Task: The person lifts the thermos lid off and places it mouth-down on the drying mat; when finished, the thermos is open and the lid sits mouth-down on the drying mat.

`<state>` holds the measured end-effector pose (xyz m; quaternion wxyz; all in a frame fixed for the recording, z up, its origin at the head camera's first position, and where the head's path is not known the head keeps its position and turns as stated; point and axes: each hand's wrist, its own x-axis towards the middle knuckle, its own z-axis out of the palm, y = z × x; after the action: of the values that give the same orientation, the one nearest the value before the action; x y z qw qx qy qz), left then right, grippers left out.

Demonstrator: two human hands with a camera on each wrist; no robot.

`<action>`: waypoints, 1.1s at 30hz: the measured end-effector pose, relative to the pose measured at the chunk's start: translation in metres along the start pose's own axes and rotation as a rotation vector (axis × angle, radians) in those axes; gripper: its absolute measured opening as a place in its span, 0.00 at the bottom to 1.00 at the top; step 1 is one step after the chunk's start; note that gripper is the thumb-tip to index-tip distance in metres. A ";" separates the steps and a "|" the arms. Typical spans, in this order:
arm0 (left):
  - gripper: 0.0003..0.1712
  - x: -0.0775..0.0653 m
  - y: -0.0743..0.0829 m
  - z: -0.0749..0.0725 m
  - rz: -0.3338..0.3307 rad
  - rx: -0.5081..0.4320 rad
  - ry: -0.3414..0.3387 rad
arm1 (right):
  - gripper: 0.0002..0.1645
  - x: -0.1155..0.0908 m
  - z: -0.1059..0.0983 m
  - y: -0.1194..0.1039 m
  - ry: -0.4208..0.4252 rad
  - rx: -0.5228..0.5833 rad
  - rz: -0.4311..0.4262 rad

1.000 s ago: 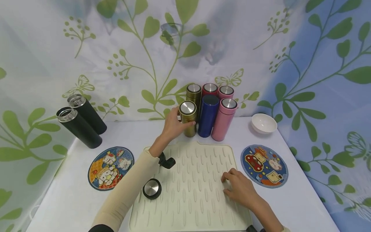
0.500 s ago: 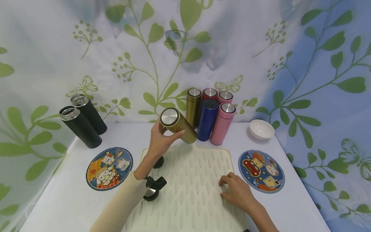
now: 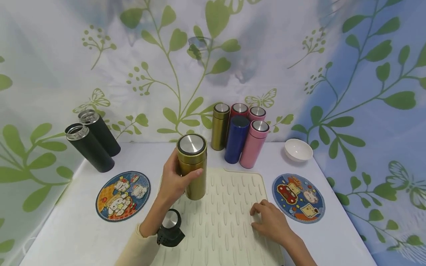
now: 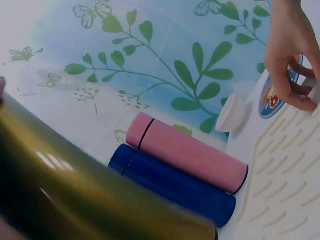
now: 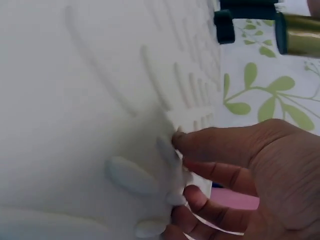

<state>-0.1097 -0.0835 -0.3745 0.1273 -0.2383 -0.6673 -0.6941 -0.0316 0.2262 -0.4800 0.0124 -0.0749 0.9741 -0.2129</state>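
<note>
My left hand (image 3: 174, 179) grips a gold thermos bottle (image 3: 196, 184) around its body, above the cream ridged mat (image 3: 229, 225). The bottle stands nearly upright, its steel-topped lid facing up; in the left wrist view the same gold thermos (image 4: 85, 175) fills the lower left. My right hand (image 3: 271, 223) rests at the mat's right side with loosely curled fingers, fingertips at the ridged surface, as the right wrist view shows at the thumb tip (image 5: 182, 141). A black lid with a steel top (image 3: 170, 218) lies on the mat beside my left forearm.
Behind the mat stand a second gold thermos (image 3: 220, 129), a blue one (image 3: 237, 140), a pink one (image 3: 254, 146), and more behind. Two lidless black bottles (image 3: 91, 149) are at left. Round patterned coasters (image 3: 123, 195) flank the mat; a white bowl (image 3: 298, 150) is at right.
My left hand has lifted the gold thermos from the front of the bottle group, brought it left and toward me, and turned it from a tilt to nearly upright. The right hand barely moved.
</note>
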 end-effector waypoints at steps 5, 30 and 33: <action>0.41 -0.015 0.006 -0.001 -0.003 0.091 0.016 | 0.14 -0.003 -0.013 -0.007 -0.047 0.115 0.040; 0.47 -0.056 0.023 0.007 0.403 0.689 -0.037 | 0.29 0.007 -0.102 -0.134 0.018 0.563 -0.301; 0.47 -0.058 0.022 0.008 0.421 0.736 -0.039 | 0.29 0.009 -0.100 -0.144 -0.001 0.530 -0.253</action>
<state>-0.0477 -0.0852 -0.3851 0.3302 -0.3214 -0.8097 -0.3635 -0.0258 0.1369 -0.3294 0.0054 -0.1903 0.8673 -0.4599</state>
